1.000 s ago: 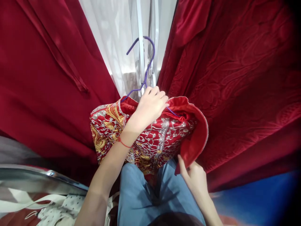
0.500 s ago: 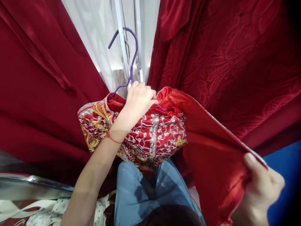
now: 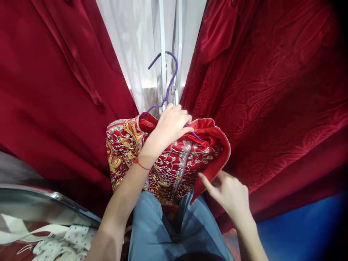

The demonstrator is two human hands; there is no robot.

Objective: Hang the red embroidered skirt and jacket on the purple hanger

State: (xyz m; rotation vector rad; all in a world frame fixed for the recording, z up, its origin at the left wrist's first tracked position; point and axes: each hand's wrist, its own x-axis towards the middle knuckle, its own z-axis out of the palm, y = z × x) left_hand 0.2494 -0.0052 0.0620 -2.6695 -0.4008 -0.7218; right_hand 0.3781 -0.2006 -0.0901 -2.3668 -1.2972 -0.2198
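A red jacket with silver and gold embroidery hangs on a purple hanger in front of me. My left hand, a red string around its wrist, is closed on the hanger near the neck, below the hook; its grip is partly hidden by the back of the hand. My right hand pinches the edge of the jacket's right front panel between thumb and fingers. That panel is folded inward over the embroidered part, its plain red lining showing along the collar edge.
Red curtains drape on both sides, with white cloth and pale metal bars between them. At lower left are a shiny metal-rimmed object and dotted white fabric. A blue surface lies at lower right.
My right hand has moved left, bringing the spread front panel inward over the jacket. The view has shifted, so the hanger and left hand appear farther right and lower.
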